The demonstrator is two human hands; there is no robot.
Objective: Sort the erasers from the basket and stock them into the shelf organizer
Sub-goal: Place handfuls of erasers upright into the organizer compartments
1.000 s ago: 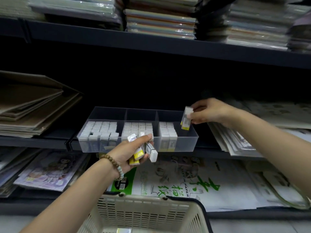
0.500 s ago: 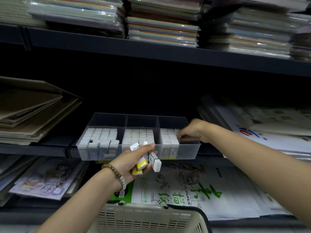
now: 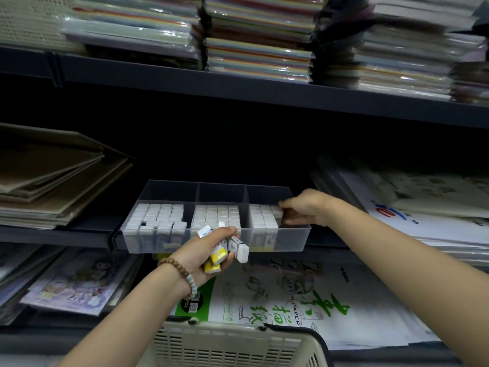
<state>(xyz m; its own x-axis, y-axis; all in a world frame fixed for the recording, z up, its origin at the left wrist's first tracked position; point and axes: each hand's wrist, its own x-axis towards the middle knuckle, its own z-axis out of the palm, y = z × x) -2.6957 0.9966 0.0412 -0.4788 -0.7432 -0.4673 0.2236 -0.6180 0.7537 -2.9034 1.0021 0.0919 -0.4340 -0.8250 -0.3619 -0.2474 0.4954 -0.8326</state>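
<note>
Head view: right hand (image 3: pixel 304 207) was at organizer (image 3: pixel 291 239), 3 o'clock compartment; grip unclear.
Left hand (image 3: pixel 201 256) clamped spare erasers (image 3: pixel 220 254); seating upright, flush with eraser row (image 3: pixel 262 218), was advisable.

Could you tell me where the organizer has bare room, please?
Bare floor lies behind the eraser rows in all three compartments of the organizer, toward the rear wall, and beside the right hand in the right one. Fronts are crowded.
</note>
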